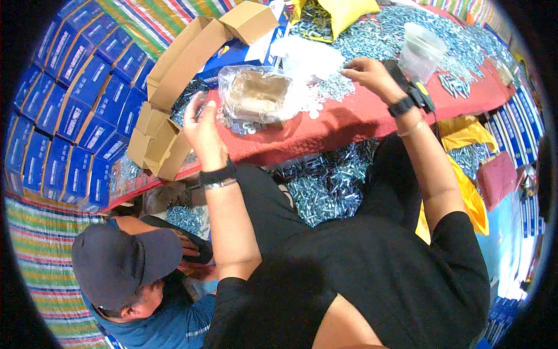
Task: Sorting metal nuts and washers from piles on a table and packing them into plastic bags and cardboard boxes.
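My left hand (200, 125) rests at the left edge of the red-covered table (349, 125), fingers curled beside a clear plastic bag (258, 93) that holds a brown cardboard piece, with small metal washers (238, 124) scattered under it. Whether the fingers pinch a washer I cannot tell. My right hand (366, 72) hovers over a heap of white washers (325, 90), fingertips pinched together over them. A black wristband sits on each wrist.
Silver screws (401, 29) cover the far table, with a clear plastic cup (419, 49) and a yellow bag (343, 11). Open brown cartons (192, 55) and stacked blue boxes (70, 99) lie left. More screws (325, 186) fill the floor. A person in a dark cap (122, 264) crouches lower left.
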The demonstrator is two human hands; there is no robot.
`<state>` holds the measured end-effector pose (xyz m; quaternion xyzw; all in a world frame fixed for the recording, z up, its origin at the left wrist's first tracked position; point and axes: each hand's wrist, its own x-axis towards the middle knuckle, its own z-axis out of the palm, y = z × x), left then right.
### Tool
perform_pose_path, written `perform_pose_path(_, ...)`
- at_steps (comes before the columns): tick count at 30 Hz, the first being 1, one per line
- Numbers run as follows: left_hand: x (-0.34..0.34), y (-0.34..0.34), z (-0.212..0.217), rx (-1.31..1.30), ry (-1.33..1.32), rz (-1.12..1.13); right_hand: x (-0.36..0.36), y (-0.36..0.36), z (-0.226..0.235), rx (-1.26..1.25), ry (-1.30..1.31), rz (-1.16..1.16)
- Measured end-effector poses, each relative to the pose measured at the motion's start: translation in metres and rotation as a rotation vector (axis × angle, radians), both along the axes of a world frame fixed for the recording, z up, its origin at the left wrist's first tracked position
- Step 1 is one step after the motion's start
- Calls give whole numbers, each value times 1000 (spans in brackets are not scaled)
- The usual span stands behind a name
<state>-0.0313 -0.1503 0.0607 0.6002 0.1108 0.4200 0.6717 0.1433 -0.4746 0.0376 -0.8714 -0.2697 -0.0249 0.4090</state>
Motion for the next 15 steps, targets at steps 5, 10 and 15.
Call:
perform_pose_path(5,22,99,-24,225,162,271,69,69,-21,-264,-221,-351)
perform_pose_path(10,61,83,-13,227,200,278,128,91,-71,-437,-341,-476)
perform_pose_path(15,98,20,23,-47,32,-115,130,95,-39,-81,-221,-351)
